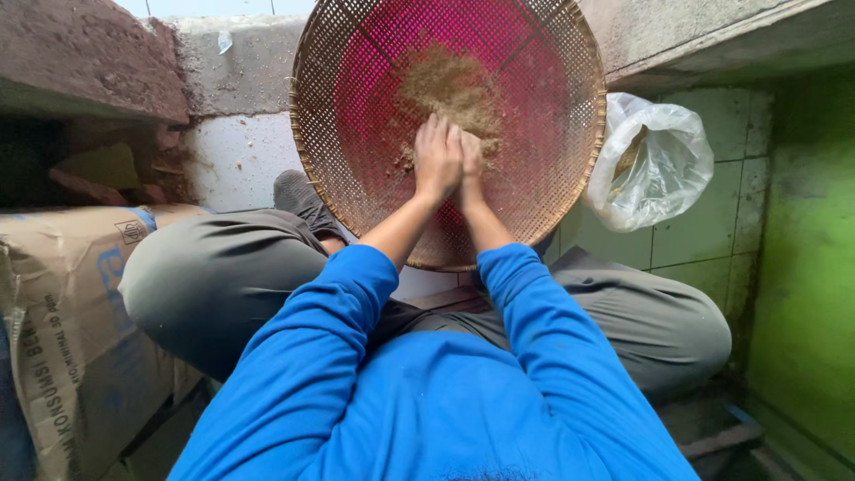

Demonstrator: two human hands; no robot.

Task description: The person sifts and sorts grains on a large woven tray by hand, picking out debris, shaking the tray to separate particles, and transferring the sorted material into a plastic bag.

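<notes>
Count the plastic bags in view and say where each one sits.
1. A clear plastic bag sits on the tiled ledge, right of the round woven tray. More may lie out of view.

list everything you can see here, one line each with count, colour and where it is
woven sieve tray: 1, tan bamboo with pink showing through the mesh, top centre, in front of the knees
powder heap: 1, brown, on the sieve tray, just beyond the hands
plastic bag: 1, clear with brownish contents, right of the sieve tray on the tiles
cardboard box: 1, brown with blue print, lower left
tiled floor: pale, stained, under the bag
wall: green, far right
left hand: 1, palm down on the powder
right hand: 1, pressed beside the left hand
sleeves: 2, blue
trousers: grey, knees bent
</notes>
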